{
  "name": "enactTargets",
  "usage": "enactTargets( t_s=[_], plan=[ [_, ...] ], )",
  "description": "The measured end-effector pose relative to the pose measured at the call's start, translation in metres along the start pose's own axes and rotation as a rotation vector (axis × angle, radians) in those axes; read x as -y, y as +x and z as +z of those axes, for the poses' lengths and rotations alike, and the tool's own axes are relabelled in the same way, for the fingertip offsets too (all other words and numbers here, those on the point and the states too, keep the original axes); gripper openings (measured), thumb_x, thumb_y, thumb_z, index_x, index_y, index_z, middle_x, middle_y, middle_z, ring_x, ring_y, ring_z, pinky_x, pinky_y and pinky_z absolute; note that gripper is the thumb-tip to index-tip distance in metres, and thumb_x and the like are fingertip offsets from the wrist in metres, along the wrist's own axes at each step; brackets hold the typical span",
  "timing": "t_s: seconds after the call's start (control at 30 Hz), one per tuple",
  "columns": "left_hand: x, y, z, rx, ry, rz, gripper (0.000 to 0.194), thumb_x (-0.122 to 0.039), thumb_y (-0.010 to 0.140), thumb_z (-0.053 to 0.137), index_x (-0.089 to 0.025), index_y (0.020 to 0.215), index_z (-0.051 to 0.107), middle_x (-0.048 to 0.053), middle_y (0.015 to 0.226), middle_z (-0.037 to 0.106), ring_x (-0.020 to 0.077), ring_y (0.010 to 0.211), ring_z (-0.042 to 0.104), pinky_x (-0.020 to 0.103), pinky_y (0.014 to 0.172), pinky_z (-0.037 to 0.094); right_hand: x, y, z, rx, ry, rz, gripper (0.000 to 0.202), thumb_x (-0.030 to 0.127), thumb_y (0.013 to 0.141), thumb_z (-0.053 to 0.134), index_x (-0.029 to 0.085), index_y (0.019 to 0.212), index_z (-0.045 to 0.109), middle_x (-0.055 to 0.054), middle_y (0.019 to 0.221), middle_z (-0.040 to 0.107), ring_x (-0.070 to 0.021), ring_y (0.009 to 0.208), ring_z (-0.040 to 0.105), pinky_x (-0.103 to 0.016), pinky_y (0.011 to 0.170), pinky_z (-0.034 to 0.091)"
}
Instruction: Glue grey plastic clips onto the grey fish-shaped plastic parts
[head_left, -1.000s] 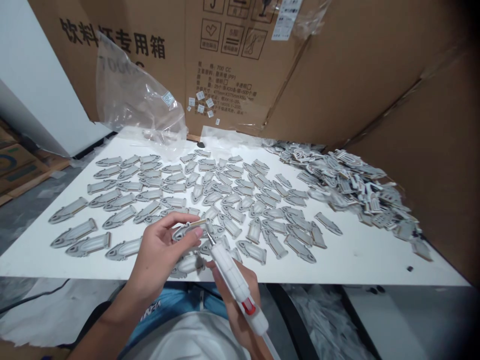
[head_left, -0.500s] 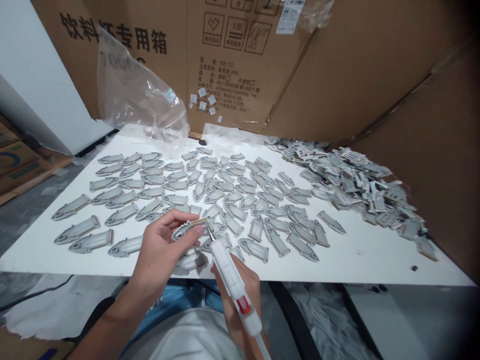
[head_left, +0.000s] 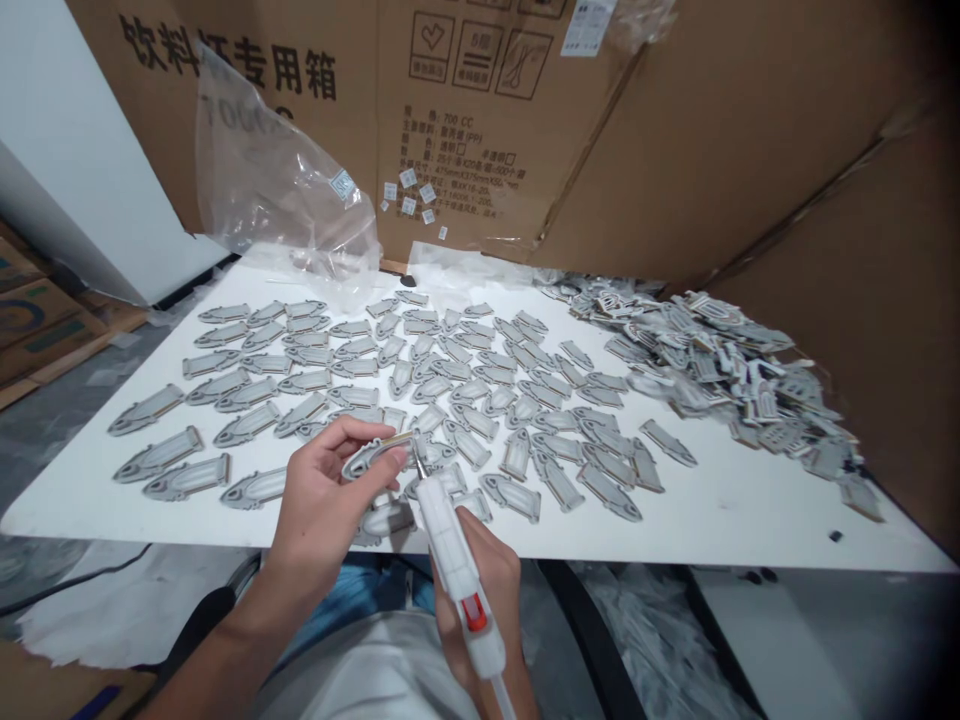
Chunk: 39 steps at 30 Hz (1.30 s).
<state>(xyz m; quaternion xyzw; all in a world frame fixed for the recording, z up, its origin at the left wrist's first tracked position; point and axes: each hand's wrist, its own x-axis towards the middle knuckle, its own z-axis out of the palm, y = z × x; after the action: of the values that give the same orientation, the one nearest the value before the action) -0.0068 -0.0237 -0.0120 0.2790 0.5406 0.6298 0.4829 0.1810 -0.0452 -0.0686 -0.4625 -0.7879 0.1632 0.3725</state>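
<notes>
Between the thumb and fingers of my left hand [head_left: 321, 490] is a grey, pointed-arch-shaped flat piece [head_left: 367, 455], held tilted above the table. My right hand [head_left: 484, 570] is wrapped round a white hot glue gun [head_left: 450, 540] with a red part on its body and a glue stick at its back end. The gun's metal nozzle [head_left: 419, 461] meets or nearly meets the right end of the held piece; whether they touch I cannot tell. Under and around both hands lie many similar grey pieces [head_left: 510, 495], spread over the white table [head_left: 712, 515].
A heap of more grey pieces [head_left: 720, 350] lies at the right. Large cardboard boxes [head_left: 480, 130] stand behind the table, with a clear plastic bag [head_left: 285, 190] against them at the left. A small black bit [head_left: 835, 536] lies near the front right edge.
The rear of the glue gun has swung slightly left, its nozzle staying by the end of the held piece. My left hand keeps nearly the same grip and place.
</notes>
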Motion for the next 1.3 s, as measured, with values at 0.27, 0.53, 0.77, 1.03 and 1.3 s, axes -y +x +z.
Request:
enactTargets(
  t_s=[0.27, 0.53, 0.77, 1.03, 1.3],
  plan=[
    [-0.001, 0.0, 0.001, -0.009, 0.01, 0.019, 0.032, -0.037, 0.08, 0.101, -0.02, 0.099, 0.081, 0.005, 0.1, 0.078, 0.0154, 0.086, 0.07, 0.018, 0.066, 0.06, 0.005, 0.007, -0.001, -0.026, 0.021, -0.007, 0.02, 0.009, 0.088, 0.047, 0.02, 0.076, 0.036, 0.003, 0.07, 0.044, -0.0076, 0.059, 0.041, -0.024, 0.059, 0.026],
    [0.0, 0.0, 0.001, -0.012, 0.041, 0.042, 0.029, -0.036, 0.082, 0.099, -0.021, 0.099, 0.081, 0.004, 0.1, 0.078, 0.0164, 0.091, 0.072, 0.018, 0.067, 0.059, -0.002, 0.003, -0.001, 0.012, 0.056, 0.03, 0.017, 0.013, 0.092, 0.05, 0.02, 0.078, 0.044, 0.003, 0.072, 0.05, -0.0091, 0.062, 0.047, -0.025, 0.061, 0.029],
    [-0.001, -0.003, 0.003, -0.086, 0.147, 0.19, 0.017, -0.031, 0.086, 0.094, -0.024, 0.094, 0.081, 0.003, 0.095, 0.081, 0.0179, 0.093, 0.077, 0.022, 0.072, 0.06, -0.006, 0.0, -0.002, 0.048, 0.076, 0.104, 0.012, 0.015, 0.092, 0.056, 0.021, 0.084, 0.048, 0.004, 0.071, 0.051, -0.01, 0.061, 0.047, -0.024, 0.061, 0.031],
    [-0.005, -0.002, 0.002, -0.02, 0.242, 0.459, 0.01, -0.019, 0.093, 0.087, -0.026, 0.092, 0.08, 0.003, 0.097, 0.084, 0.0213, 0.1, 0.082, 0.033, 0.095, 0.068, 0.002, 0.009, -0.009, 0.131, 0.292, 0.293, 0.011, 0.022, 0.098, 0.056, 0.02, 0.102, 0.066, 0.004, 0.078, 0.06, -0.0123, 0.065, 0.054, -0.024, 0.064, 0.038],
    [-0.004, 0.001, -0.004, -0.014, 0.27, 0.407, 0.007, -0.025, 0.093, 0.088, -0.026, 0.096, 0.082, 0.004, 0.1, 0.086, 0.023, 0.1, 0.082, 0.035, 0.094, 0.066, -0.006, 0.011, -0.009, 0.211, 0.324, 0.301, 0.01, 0.025, 0.1, 0.056, 0.021, 0.101, 0.065, 0.003, 0.075, 0.06, -0.0129, 0.065, 0.052, -0.025, 0.063, 0.034]
  ],
)
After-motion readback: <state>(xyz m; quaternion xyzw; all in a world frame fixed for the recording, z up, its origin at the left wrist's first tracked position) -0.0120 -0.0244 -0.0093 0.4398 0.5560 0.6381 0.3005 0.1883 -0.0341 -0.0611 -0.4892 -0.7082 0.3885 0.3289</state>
